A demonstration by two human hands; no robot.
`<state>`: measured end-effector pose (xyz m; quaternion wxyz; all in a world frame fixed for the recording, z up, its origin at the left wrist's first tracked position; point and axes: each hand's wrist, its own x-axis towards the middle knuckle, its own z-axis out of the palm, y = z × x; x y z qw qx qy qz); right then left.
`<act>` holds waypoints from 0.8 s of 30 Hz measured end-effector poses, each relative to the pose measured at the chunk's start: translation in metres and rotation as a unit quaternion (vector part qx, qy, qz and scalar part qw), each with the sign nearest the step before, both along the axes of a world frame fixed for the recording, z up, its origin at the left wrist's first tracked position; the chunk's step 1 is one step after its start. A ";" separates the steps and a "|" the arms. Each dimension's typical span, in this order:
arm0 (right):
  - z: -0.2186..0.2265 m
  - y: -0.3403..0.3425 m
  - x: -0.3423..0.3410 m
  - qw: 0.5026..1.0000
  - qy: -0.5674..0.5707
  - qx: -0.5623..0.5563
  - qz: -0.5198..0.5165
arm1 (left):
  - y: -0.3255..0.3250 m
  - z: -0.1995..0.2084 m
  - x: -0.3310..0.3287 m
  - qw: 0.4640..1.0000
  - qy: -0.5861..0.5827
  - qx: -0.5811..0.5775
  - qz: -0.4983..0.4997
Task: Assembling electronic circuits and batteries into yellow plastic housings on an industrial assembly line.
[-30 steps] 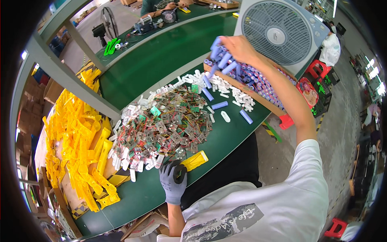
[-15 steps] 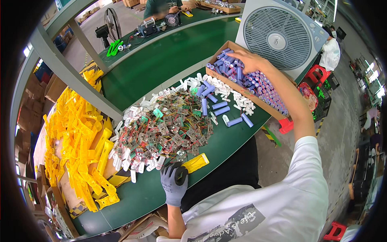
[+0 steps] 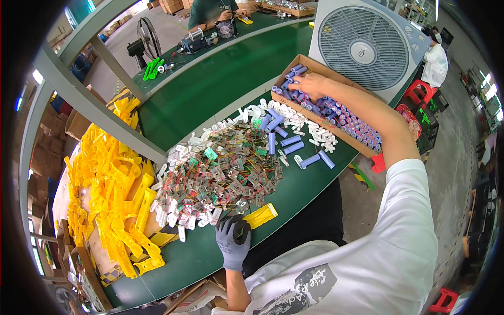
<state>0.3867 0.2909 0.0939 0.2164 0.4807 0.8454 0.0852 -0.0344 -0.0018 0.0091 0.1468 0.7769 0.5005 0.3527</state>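
My left hand, in a grey glove with a dark palm, rests at the table's near edge. Its fingers are curled around one end of a yellow plastic casing, whose other end sticks out to the right. My bare right hand reaches into a cardboard box full of purple cylindrical battery cells. There the fingers bend closed over cells at the box's left end; their tips are partly hidden. Several loose purple cells lie on the green table between the hands.
A heap of small circuit boards with wires and white plastic pieces covers the middle. Yellow casings pile up at left, behind a grey post. A box fan stands beyond the box. A person works across.
My right hand has sunk lower among the cells, and its fingers have drawn in. My left hand keeps its hold on the casing. The whole view has shifted slightly.
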 end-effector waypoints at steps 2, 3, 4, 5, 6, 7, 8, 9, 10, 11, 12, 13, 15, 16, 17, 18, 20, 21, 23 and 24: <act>-0.006 -0.010 0.010 0.999 0.025 0.027 -0.019 | 0.000 0.002 0.002 1.000 -0.002 0.007 -0.007; -0.012 -0.015 0.011 0.997 0.042 0.056 -0.016 | 0.001 0.001 0.001 1.000 0.002 0.010 -0.003; -0.024 -0.015 0.016 0.994 0.062 0.087 -0.007 | -0.001 0.002 0.003 1.000 0.003 0.012 -0.001; -0.022 -0.016 0.008 0.994 0.040 0.097 -0.009 | -0.003 0.006 0.005 1.000 -0.004 0.017 0.019; -0.022 -0.019 -0.001 0.994 0.018 0.107 -0.010 | -0.006 0.005 0.003 1.000 -0.010 0.023 0.014; -0.025 -0.020 -0.002 0.991 0.021 0.133 0.021 | -0.006 0.001 0.000 1.000 -0.007 0.023 0.014; -0.025 -0.018 -0.005 0.986 0.031 0.165 0.005 | -0.005 -0.002 -0.003 1.000 -0.003 0.022 0.013; -0.023 -0.020 -0.001 0.977 0.103 0.189 -0.013 | -0.004 -0.003 -0.003 1.000 0.004 0.026 0.007; -0.017 -0.025 -0.003 0.962 0.176 0.207 -0.028 | -0.004 -0.003 -0.002 1.000 0.002 0.028 0.007; -0.009 -0.024 -0.003 0.962 0.175 0.208 -0.027 | -0.003 -0.004 -0.002 1.000 -0.003 0.027 0.002; 0.001 -0.019 -0.003 0.927 0.263 0.268 -0.016 | -0.001 -0.003 0.000 1.000 -0.008 0.026 -0.003; 0.008 -0.022 -0.007 0.881 0.349 0.320 -0.008 | -0.001 0.000 0.002 1.000 -0.008 0.029 -0.003; 0.044 -0.039 -0.038 0.856 0.426 0.275 -0.096 | -0.001 -0.001 -0.001 1.000 -0.005 0.028 0.001; 0.055 -0.052 -0.050 0.844 0.459 0.246 -0.126 | -0.001 -0.001 -0.001 0.999 -0.005 0.034 -0.001; 0.054 -0.059 -0.059 0.843 0.461 0.245 -0.128 | 0.000 0.001 0.000 0.999 0.000 0.033 0.002; 0.051 -0.066 -0.069 0.831 0.506 0.205 -0.105 | -0.001 0.002 -0.001 0.999 0.002 0.033 0.000; 0.036 -0.074 -0.084 0.836 0.521 0.165 -0.049 | 0.000 0.002 -0.001 1.000 -0.006 0.029 0.002; 0.023 -0.079 -0.089 0.861 0.473 0.185 0.001 | -0.002 0.000 -0.001 0.999 -0.006 0.034 -0.001; -0.001 -0.090 -0.102 0.888 0.433 0.155 0.020 | -0.002 -0.004 -0.003 1.000 -0.008 0.022 0.000; -0.008 -0.093 -0.103 0.877 0.435 0.191 0.066 | -0.002 -0.004 -0.001 1.000 -0.008 0.028 -0.002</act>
